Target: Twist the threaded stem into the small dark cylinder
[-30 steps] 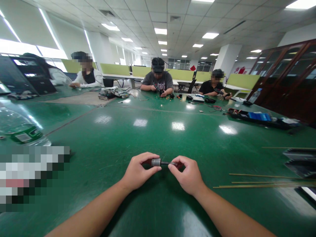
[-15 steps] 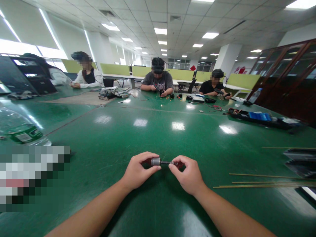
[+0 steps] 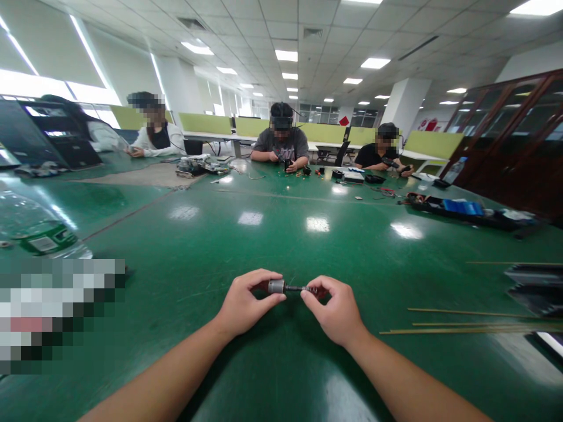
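Note:
Near the front centre of the green table [image 3: 264, 246], a small grey metal cylinder [image 3: 277, 286] is gripped between the thumb and fingers of my left hand [image 3: 246, 302]. A thin dark shaft [image 3: 294, 288] runs from the cylinder's right end towards my right hand [image 3: 336, 308]. The thumb and fingertips of my right hand pinch the shaft's far end, where a small coiled, spring-like part [image 3: 311, 289] shows. My right fingers partly hide that end. Both hands are held just over the table.
Thin brass-coloured rods [image 3: 461, 325] lie at the right, beside dark pieces [image 3: 536, 287]. A plastic bottle [image 3: 44, 234] lies at the left. Across the table sit several people, one in a grey shirt [image 3: 281, 143]. A black tray with blue items [image 3: 461, 208] is at the far right.

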The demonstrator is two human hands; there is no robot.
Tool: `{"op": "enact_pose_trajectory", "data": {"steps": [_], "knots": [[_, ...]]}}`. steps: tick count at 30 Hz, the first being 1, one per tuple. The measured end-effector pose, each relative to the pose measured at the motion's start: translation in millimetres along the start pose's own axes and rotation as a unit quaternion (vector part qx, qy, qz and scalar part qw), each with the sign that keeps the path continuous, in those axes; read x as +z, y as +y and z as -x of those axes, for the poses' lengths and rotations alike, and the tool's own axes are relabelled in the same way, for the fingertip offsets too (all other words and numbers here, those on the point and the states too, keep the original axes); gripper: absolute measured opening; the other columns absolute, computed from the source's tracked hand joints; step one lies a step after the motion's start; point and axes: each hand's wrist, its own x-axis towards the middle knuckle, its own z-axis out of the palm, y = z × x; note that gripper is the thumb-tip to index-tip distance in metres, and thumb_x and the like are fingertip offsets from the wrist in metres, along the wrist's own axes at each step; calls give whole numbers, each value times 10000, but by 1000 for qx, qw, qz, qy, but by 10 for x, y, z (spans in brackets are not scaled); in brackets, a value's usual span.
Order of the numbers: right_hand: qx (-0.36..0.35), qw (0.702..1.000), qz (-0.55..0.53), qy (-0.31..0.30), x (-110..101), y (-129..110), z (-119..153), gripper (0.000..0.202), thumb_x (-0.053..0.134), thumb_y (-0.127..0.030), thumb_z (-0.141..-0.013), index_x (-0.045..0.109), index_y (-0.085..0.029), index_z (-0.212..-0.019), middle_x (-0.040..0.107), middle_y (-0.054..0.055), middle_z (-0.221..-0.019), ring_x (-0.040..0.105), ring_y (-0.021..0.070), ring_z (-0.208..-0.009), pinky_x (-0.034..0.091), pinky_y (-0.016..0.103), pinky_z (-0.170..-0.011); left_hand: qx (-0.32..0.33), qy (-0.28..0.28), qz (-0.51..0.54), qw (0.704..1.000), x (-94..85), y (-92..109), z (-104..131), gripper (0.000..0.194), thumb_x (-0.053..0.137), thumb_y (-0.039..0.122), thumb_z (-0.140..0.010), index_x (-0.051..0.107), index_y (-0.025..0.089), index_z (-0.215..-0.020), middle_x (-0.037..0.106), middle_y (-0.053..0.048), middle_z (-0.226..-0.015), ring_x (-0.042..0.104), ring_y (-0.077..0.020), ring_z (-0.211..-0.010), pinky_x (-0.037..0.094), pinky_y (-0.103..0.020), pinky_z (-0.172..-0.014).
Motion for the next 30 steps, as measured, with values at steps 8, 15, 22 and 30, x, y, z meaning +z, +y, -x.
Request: {"op": "enact_pose_trajectory", "data": {"steps": [8,15,22,30], "knots": [[-1,1000,2,4,-3,-5,11,108,653,-262,-845,671,-191,-766,652,5,-685,589,159,-634,439,264,-619,-4,0,0,1000,-10,-21,0,319,790,342,-781,726,225,-1070,723,-76,-1033,687,-227,-941,577,-356,-854],[1,1000,5,6,-4,-10,9,121,656,-269,-846,666,-190,-756,643,3,-675,584,156,-628,435,262,-614,-2,-4,-1,1000,-22,-14,-1,315,785,345,-788,719,223,-1071,721,-75,-1031,685,-224,-942,570,-354,-857],[0,1000,5,9,-1,-7,5,112,654,-264,-839,666,-193,-754,650,6,-675,588,160,-629,440,265,-613,18,7,-13,1000,-29,-4,-20,304,785,338,-784,723,212,-1054,721,-85,-1023,682,-235,-941,560,-370,-864],[-4,1000,2,7,-8,-5,9,111,650,-260,-838,661,-195,-749,648,8,-674,585,162,-628,441,268,-616,24,16,0,1000,-32,-16,-15,313,787,335,-777,723,203,-1054,724,-92,-1022,687,-239,-940,564,-376,-872]]}}
